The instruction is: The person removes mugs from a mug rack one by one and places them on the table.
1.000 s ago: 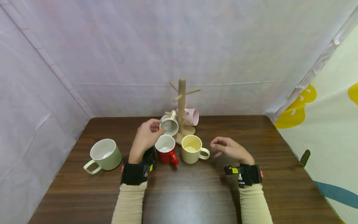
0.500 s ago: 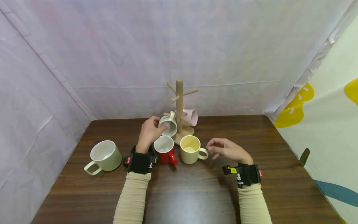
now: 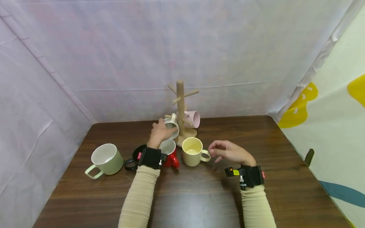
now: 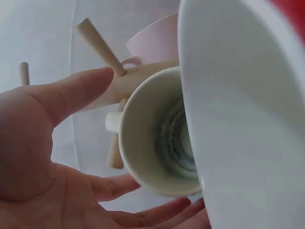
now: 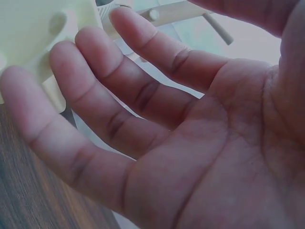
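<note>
Spread wide, my left grip (image 3: 161, 130) is framing a white, round ceramic mug (image 4: 155, 133), the thumb standing apart from the rim and the fingers lying along the opposite side; whether a fingertip is touching it, I am not able to tell. That mug is hanging tilted at a lower peg of a pale wooden mug tree (image 3: 181, 101), its mouth facing me and its handle uppermost beside the post. On the post's other side, a pale pink cylindrical mug (image 3: 193, 119) is hanging sideways. My right grip (image 3: 229, 151) is resting loosely, fingers gently bent and holding nothing, just beside the handle of a pale yellow glossy mug (image 3: 192, 155); I am not managing to see whether they are touching. The yellow mug is standing upright on a dark brown wood-grain desk (image 3: 194, 199), in front of the tree. Left of it, a red mug with a white inside (image 3: 169, 146) is standing below my left wrist, partly covered. Farther left, a black mug (image 3: 136, 151) is showing from behind my wristband, and a wide, pale green mug with a white inside (image 3: 106, 160) is standing near it.
</note>
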Motion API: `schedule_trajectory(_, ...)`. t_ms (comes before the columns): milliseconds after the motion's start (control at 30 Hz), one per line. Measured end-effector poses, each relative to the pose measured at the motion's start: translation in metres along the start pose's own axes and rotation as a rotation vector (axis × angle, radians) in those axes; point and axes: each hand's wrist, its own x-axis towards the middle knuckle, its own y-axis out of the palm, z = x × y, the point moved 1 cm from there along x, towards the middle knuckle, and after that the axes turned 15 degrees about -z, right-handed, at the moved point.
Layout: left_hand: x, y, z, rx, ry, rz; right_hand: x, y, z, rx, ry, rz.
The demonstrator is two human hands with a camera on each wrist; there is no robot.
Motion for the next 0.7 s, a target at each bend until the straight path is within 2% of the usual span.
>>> schedule_trajectory(233, 0.004, 0.006, -0.004, 0.052, -0.029, -0.008, 0.002, 0.004, 0.002, 0.01, 0.008, 0.011)
schedule_trajectory(433, 0.008, 0.008, -0.011, 0.084, -0.08, 0.018, 0.003, 0.005, 0.002, 0.014, 0.01, 0.014)
schedule_trajectory(700, 0.009, 0.01, -0.015, 0.133, -0.088, -0.003, 0.005, 0.007, 0.001, 0.007, 0.001, 0.018)
